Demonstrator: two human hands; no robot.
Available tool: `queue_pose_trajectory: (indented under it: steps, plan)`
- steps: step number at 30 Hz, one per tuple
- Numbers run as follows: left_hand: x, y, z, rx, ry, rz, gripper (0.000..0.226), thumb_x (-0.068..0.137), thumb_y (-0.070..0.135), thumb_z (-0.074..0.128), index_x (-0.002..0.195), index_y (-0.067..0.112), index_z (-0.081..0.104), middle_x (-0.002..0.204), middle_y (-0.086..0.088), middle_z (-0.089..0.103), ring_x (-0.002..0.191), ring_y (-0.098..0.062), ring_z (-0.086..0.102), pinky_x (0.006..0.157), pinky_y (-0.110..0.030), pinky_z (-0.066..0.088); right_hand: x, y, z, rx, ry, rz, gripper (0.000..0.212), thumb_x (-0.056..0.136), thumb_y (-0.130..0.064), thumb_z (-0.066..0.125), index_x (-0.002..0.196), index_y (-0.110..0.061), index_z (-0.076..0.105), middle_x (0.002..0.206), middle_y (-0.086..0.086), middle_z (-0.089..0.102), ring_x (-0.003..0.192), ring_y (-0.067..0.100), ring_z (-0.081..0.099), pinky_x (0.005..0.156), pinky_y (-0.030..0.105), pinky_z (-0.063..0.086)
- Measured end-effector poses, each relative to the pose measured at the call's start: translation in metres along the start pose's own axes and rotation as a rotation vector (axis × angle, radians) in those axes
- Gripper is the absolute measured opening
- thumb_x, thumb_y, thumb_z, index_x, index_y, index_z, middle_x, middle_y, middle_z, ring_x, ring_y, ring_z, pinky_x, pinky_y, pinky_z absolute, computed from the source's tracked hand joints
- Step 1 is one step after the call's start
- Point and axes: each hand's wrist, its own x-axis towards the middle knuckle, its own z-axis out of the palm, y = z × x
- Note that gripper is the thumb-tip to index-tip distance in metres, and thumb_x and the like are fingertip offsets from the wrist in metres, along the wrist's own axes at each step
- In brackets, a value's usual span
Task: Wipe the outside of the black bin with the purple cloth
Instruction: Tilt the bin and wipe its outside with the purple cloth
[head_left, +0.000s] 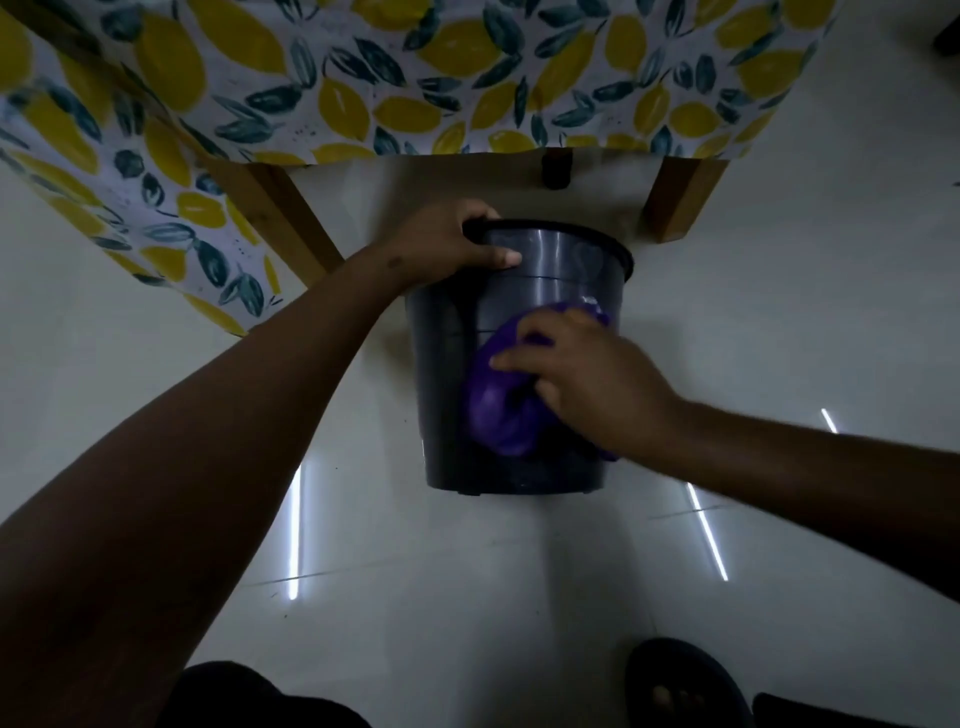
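Note:
The black bin (447, 374) lies tilted on the pale floor, its rim pointing away from me toward the table. My left hand (447, 244) grips the rim at its upper left, fingers curled over the edge. My right hand (592, 379) presses the crumpled purple cloth (493, 410) flat against the bin's outer wall, on its right half. Part of the cloth is hidden under my palm.
A table with a lemon-print cloth (363, 78) stands just beyond the bin, with wooden legs (675, 197) at right and left (280, 213). A small dark object (556, 169) sits under the table. My foot in a dark sandal (675, 686) is at the bottom right on the glossy tile floor (467, 597).

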Motion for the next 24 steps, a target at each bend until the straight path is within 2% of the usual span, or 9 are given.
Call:
queue_pose_trajectory:
  steps: [2,6,9,11,13,15,18,20,24]
  plan:
    - [0.0,0.001,0.0,-0.026,0.006,0.009,0.036,0.076,0.03,0.079,0.101,0.009,0.067,0.089,0.001,0.067,0.07,0.007,0.058,0.064,-0.007,0.044,0.019,0.023,-0.009,0.016,0.107,0.096,0.042,0.076,-0.007,0.06,0.115,-0.022,0.064,0.114,0.01,0.058,0.102,0.031,0.053,0.076,0.042,0.05]
    - [0.0,0.004,-0.005,-0.031,0.046,0.024,0.036,0.077,0.032,0.078,0.103,0.01,0.066,0.087,0.007,0.066,0.071,0.008,0.058,0.064,-0.005,0.045,0.039,0.052,-0.02,0.025,0.21,0.209,0.04,0.076,-0.008,0.061,0.114,-0.021,0.066,0.109,0.01,0.056,0.098,0.031,0.055,0.078,0.045,0.05]
    - [-0.001,0.003,-0.009,-0.033,0.058,0.033,0.026,0.077,0.029,0.078,0.094,0.014,0.065,0.078,0.013,0.062,0.063,0.015,0.056,0.058,-0.003,0.04,0.018,0.026,-0.003,-0.01,0.131,0.129,0.045,0.072,-0.006,0.06,0.113,-0.023,0.065,0.11,0.009,0.056,0.093,0.032,0.052,0.074,0.04,0.049]
    - [-0.002,-0.001,-0.01,-0.025,0.068,0.042,0.023,0.078,0.027,0.077,0.092,0.015,0.063,0.076,0.015,0.059,0.06,0.016,0.055,0.056,-0.002,0.037,-0.011,-0.004,0.015,-0.046,0.023,-0.008,0.046,0.069,-0.006,0.061,0.112,-0.024,0.066,0.11,0.01,0.06,0.088,0.032,0.052,0.067,0.033,0.046]
    - [-0.003,-0.003,-0.013,-0.014,0.063,0.03,0.027,0.078,0.029,0.077,0.096,0.014,0.065,0.08,0.011,0.061,0.064,0.014,0.056,0.057,-0.002,0.039,-0.035,-0.028,0.025,-0.036,-0.09,-0.129,0.048,0.067,-0.009,0.07,0.111,-0.025,0.066,0.111,0.007,0.062,0.09,0.028,0.053,0.063,0.033,0.048]
    - [-0.003,-0.004,-0.014,0.003,0.04,0.019,0.033,0.077,0.033,0.078,0.101,0.013,0.066,0.087,0.006,0.065,0.071,0.007,0.058,0.059,-0.005,0.044,-0.039,-0.033,0.027,-0.032,-0.122,-0.176,0.051,0.064,-0.011,0.078,0.111,-0.025,0.067,0.113,0.007,0.063,0.092,0.026,0.055,0.063,0.032,0.049]
    - [-0.004,-0.005,-0.016,0.004,0.034,0.02,0.039,0.078,0.033,0.077,0.107,0.009,0.066,0.093,0.001,0.066,0.075,0.001,0.06,0.061,-0.009,0.047,-0.014,-0.019,0.015,0.011,-0.034,-0.058,0.042,0.073,-0.009,0.06,0.112,-0.022,0.067,0.114,0.01,0.061,0.093,0.032,0.055,0.068,0.038,0.051]
    - [-0.005,-0.007,-0.019,0.006,0.03,0.028,0.037,0.079,0.03,0.076,0.107,0.008,0.066,0.089,0.003,0.065,0.071,0.008,0.058,0.059,-0.006,0.045,0.011,0.006,0.001,0.025,0.106,0.088,0.045,0.073,-0.011,0.049,0.112,-0.024,0.066,0.113,0.01,0.058,0.098,0.034,0.054,0.075,0.042,0.051]
    - [-0.007,-0.011,-0.02,0.016,0.047,0.05,0.034,0.079,0.027,0.076,0.105,0.008,0.066,0.081,0.011,0.061,0.061,0.018,0.054,0.059,-0.002,0.04,0.036,0.044,-0.013,0.027,0.219,0.221,0.042,0.072,-0.008,0.057,0.111,-0.022,0.067,0.106,0.011,0.057,0.093,0.034,0.056,0.077,0.045,0.05]
